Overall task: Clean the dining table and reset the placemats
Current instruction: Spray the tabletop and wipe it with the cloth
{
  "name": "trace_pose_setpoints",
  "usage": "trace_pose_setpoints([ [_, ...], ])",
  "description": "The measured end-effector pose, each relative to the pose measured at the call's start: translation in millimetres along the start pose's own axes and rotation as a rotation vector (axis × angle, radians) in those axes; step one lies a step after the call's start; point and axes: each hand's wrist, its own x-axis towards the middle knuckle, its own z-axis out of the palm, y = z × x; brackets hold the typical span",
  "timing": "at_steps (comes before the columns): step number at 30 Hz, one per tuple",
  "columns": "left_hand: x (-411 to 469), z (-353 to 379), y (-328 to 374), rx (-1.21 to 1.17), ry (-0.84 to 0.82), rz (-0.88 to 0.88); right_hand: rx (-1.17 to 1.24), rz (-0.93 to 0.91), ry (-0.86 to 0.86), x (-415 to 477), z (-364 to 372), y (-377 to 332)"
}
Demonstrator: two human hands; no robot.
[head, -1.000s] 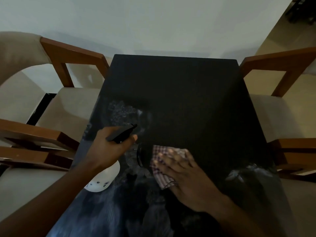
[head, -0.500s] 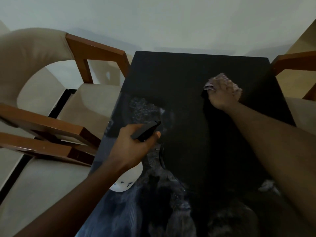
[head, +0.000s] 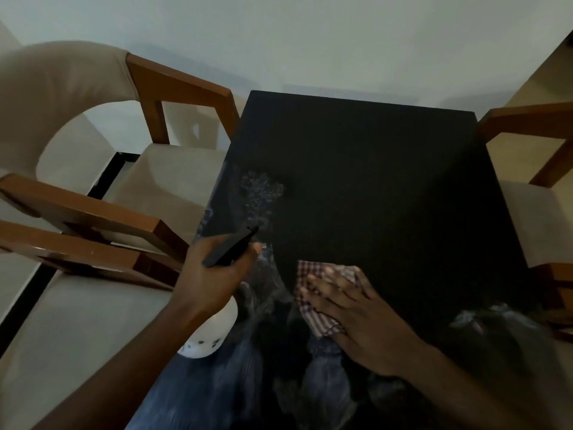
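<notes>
A: Where is the checked cloth (head: 313,308)?

B: On the dark table (head: 372,187), just right of the spray bottle (head: 209,333); the right hand (head: 356,311) lies flat on it, fingers spread, pressing rather than gripping.

A: Handling?

B: Probably soft, light, bunching easily; press at its centre. The left hand (head: 214,274) is wrapped round the bottle's neck.

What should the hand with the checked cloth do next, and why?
Probably slide the right hand and its checked cloth forward and left over the sprayed droplets on the black table. That patch looks wet and unwiped, and the left hand is busy holding the spray bottle.
</notes>
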Motion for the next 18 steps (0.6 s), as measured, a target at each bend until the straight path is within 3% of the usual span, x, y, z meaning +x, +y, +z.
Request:
trace_pose_setpoints([
  [4, -25.4, -21.8, -8.5, 0.037, 0.034, -0.049, -0.018, 0.235, 0.071, 4.2, -5.4, 38.5],
  [8, -37.2, -38.7, -13.8, 0.033, 0.038, -0.113, 0.147, 0.564, 0.126, 93.0, -30.2, 52.1],
  [10, -40.0, -44.6, -12.3, 0.049, 0.034, -0.087, 0.195, 0.609, 0.122, 144.9, -42.2, 38.7],
  [14, -41.8, -55.4, -10.9, 0.054, 0.013, -0.057, 0.139, 0.34, 0.089, 201.6, -43.3, -32.9],
  [18, -41.8, -65.5, -12.9, 0.041, 0.016, -0.039, -0.001, -0.061, 0.048, 160.8, -12.9, -110.4],
])
